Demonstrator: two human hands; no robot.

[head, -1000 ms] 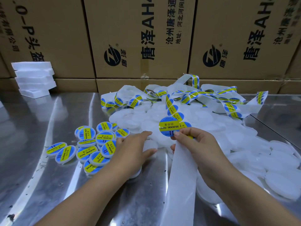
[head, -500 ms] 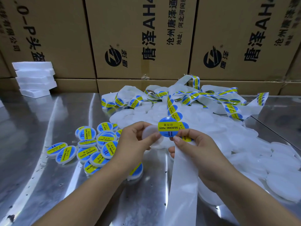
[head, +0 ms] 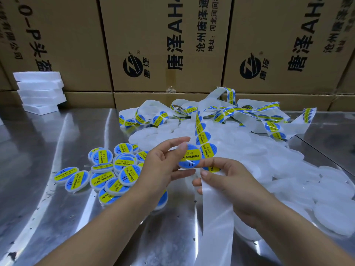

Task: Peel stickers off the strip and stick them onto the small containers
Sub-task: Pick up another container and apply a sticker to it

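Note:
My left hand [head: 163, 166] holds a small round white container [head: 189, 157] by its rim, raised above the table. A blue and yellow sticker covers the container's top. My right hand [head: 228, 181] pinches the white backing strip [head: 215, 212] just right of the container; its forefinger reaches the sticker's lower right edge. The strip runs up past more stickers [head: 208, 150] to a tangled heap at the back. A pile of unlabelled white containers [head: 288, 169] lies to the right. Several labelled containers [head: 107, 175] lie to the left.
The work surface is a shiny metal table [head: 57, 217]. Big cardboard boxes [head: 169, 45] form a wall along the back. A stack of white foam blocks [head: 40, 91] stands at the back left. Bare backing strip hangs down toward the front edge.
My left hand picked a white container off the pile and lifted it to the strip. The sticker that stood free above my right hand now lies on the container's top.

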